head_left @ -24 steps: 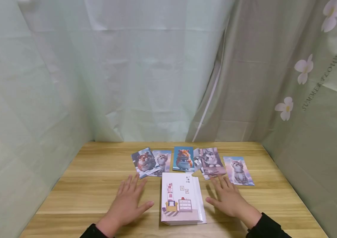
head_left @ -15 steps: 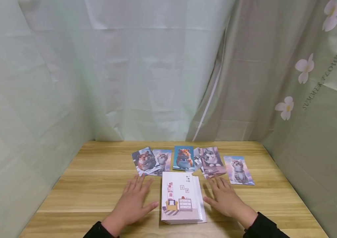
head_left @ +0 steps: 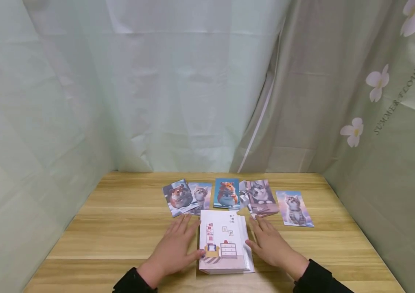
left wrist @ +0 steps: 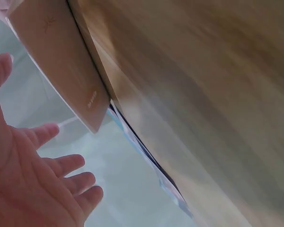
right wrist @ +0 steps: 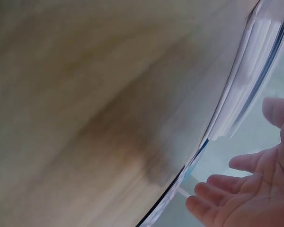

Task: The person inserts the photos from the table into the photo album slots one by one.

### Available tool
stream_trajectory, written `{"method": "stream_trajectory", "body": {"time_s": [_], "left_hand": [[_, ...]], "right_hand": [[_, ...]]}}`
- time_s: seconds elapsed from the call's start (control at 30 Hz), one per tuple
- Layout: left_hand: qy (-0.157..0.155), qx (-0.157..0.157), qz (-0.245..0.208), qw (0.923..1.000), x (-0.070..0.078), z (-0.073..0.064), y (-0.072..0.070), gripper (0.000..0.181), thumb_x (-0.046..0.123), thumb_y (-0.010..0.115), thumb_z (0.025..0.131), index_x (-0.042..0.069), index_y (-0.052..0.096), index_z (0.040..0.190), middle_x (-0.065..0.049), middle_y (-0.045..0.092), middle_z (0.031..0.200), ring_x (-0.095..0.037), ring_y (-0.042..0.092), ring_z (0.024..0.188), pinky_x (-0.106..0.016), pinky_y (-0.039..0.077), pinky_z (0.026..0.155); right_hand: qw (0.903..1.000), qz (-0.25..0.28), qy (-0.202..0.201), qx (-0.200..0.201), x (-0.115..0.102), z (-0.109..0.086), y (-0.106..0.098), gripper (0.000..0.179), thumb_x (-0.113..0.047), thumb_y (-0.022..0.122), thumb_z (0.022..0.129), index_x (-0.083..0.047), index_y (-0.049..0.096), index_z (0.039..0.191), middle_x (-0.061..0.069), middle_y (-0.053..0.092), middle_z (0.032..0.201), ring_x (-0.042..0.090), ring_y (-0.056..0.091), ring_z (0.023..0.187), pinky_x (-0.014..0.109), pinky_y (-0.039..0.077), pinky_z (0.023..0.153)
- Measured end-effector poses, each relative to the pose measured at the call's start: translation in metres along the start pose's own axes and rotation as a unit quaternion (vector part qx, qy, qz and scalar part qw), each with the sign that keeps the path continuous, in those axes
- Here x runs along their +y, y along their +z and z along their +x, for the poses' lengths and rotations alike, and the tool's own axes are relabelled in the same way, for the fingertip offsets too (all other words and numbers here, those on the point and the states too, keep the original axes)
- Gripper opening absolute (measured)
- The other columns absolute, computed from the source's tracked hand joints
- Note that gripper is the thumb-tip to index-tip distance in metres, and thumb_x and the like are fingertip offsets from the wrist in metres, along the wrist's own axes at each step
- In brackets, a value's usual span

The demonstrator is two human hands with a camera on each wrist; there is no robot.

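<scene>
Book (head_left: 223,240) flat on tabletop (head_left: 101,240). Left hand (head_left: 175,249) at book's 9 o'clock, right hand (head_left: 271,243) at 3 o'clock; both released, fingers extended. Cards (head_left: 226,193) at 11 to 2 o'clock.

Beyond the book (head_left: 222,228), a hamster card (head_left: 179,197) partly hid a kitten card (head_left: 202,197); my sleeves (head_left: 134,281) were cut off.

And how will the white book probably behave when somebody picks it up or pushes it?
The book likely slides rather than tips, as it lies flat. It may feel fairly heavy, being so thick. Its right edge looks uneven and layered, so it could fall open.
</scene>
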State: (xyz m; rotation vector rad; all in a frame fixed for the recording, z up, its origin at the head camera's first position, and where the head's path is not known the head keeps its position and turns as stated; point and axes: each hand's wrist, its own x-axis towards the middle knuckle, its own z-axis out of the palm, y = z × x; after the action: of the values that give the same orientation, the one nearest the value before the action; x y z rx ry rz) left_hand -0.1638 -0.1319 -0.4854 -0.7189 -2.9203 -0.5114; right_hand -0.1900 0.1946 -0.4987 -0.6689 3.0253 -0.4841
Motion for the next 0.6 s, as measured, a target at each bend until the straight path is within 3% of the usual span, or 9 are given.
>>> {"method": "stream_trajectory", "body": {"time_s": [0.23,0.6], "left_hand": [[0.016,-0.022,-0.011,0.9996,0.009,0.006,0.004,0.085,0.068,0.053,0.092,0.009,0.041,0.153,-0.024,0.028,0.16,-0.043,0.025,0.147,-0.055,0.029,0.116],[0.043,-0.042,-0.006,0.9981,0.027,0.012,0.012,0.086,0.07,0.052,0.091,0.012,0.042,0.153,-0.019,0.029,0.161,-0.039,0.026,0.148,-0.055,0.032,0.115]], "right_hand": [[0.9988,0.041,0.003,0.027,-0.009,0.003,0.004,0.061,-0.022,0.061,0.1,0.007,0.039,0.149,0.029,0.038,0.152,0.048,0.035,0.139,0.058,0.029,0.115],[0.9972,0.07,0.009,0.027,-0.022,0.005,0.005,0.058,-0.012,0.064,0.096,0.009,0.042,0.145,0.031,0.04,0.149,0.046,0.036,0.139,0.056,0.032,0.114]]}}
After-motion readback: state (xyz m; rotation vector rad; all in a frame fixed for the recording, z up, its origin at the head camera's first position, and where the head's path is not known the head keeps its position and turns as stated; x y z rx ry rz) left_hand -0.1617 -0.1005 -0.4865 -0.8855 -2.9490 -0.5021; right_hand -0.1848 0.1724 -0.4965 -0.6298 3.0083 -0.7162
